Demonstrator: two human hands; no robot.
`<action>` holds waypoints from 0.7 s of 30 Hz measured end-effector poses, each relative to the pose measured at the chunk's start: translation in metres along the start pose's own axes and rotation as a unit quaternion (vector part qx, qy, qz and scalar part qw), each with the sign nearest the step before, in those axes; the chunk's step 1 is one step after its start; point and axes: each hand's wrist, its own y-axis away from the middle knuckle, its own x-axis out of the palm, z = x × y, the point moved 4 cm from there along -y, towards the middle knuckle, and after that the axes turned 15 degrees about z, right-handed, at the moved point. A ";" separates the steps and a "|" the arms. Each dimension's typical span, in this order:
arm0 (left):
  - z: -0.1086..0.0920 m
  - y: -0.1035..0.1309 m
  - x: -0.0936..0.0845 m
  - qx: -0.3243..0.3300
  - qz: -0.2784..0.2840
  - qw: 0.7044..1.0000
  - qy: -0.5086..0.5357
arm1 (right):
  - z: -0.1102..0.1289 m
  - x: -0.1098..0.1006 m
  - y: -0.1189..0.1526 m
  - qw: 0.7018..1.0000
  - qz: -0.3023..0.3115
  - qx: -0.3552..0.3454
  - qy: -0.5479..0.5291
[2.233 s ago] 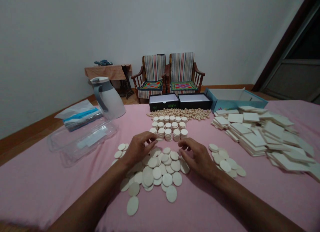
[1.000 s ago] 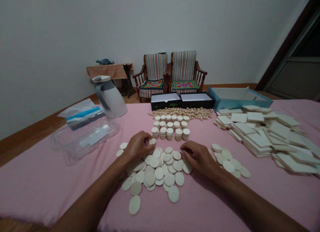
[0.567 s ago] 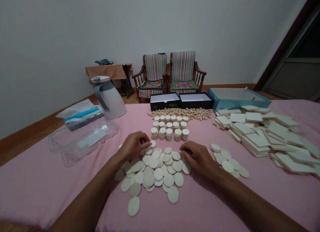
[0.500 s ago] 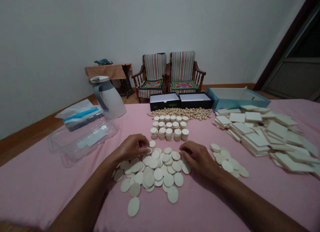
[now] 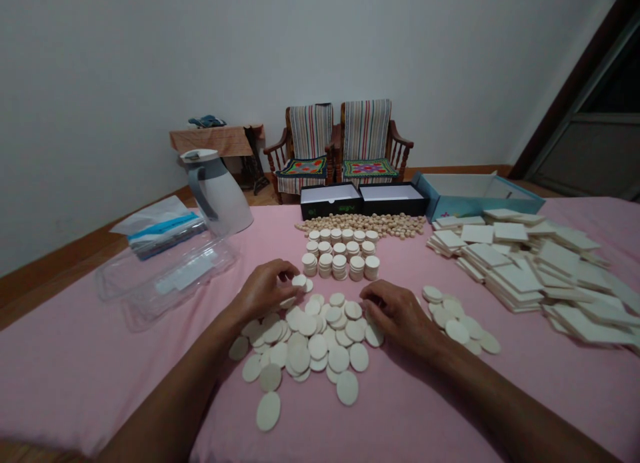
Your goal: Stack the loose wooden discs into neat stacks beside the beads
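Left hand pinches one pale disc at twelve o'clock of the loose discs, covering part of a second disc; right hand curls at two o'clock, fingertips partly hidden, so no telling whether it grips anything! That heap overlaps too much to count, left wrist masking some. Over to one o'clock: sixteen stacks, in rows of five, five and six, two black boxes beyond.

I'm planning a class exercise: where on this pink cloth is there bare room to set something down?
Bare cloth shows between clear trays and left forearm, and between disc stacks and pale tiles. Crowded: between left hand and right hand, where loose discs overlap.
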 end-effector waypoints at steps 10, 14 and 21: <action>0.000 -0.006 0.019 0.001 -0.021 0.999 -0.033 | 0.001 0.000 0.002 1.000 -0.005 0.002 -0.008; -0.006 -0.001 0.011 0.030 -0.016 0.999 -0.004 | 0.002 -0.001 0.002 1.000 -0.003 0.004 -0.006; -0.030 0.011 0.017 0.114 0.140 0.984 -0.001 | 0.001 -0.002 0.001 1.000 0.006 0.000 0.000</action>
